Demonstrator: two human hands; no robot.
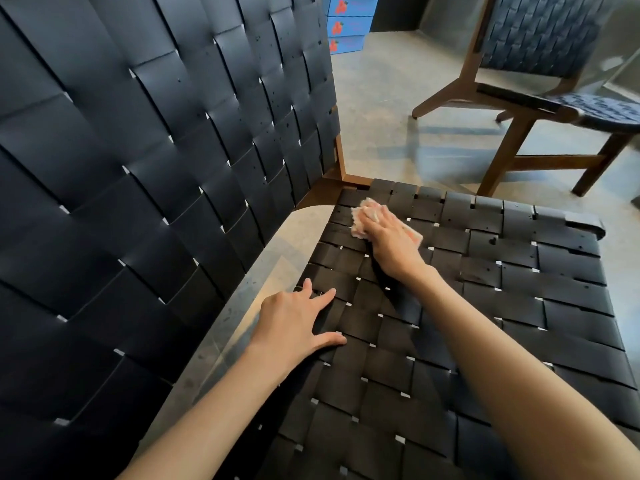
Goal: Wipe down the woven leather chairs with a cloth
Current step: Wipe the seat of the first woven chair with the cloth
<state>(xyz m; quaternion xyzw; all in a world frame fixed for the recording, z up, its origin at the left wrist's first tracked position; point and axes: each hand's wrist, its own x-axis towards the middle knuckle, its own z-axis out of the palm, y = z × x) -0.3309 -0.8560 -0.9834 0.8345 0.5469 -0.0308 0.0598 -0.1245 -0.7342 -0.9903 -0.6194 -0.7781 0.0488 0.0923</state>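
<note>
right hand (388,239) pressed flat on a pale cloth (362,216) at the woven seat's (485,323) 11 o'clock; left hand (298,320), fingers spread, rested at 9 o'clock.

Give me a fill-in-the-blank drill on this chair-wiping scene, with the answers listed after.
1. The right hand presses a ____ onto the woven seat.
2. The left hand lies flat on the seat and holds ____.
3. The stacked boxes at the back are ____ in colour.
Missing words: cloth; nothing; blue.
</note>
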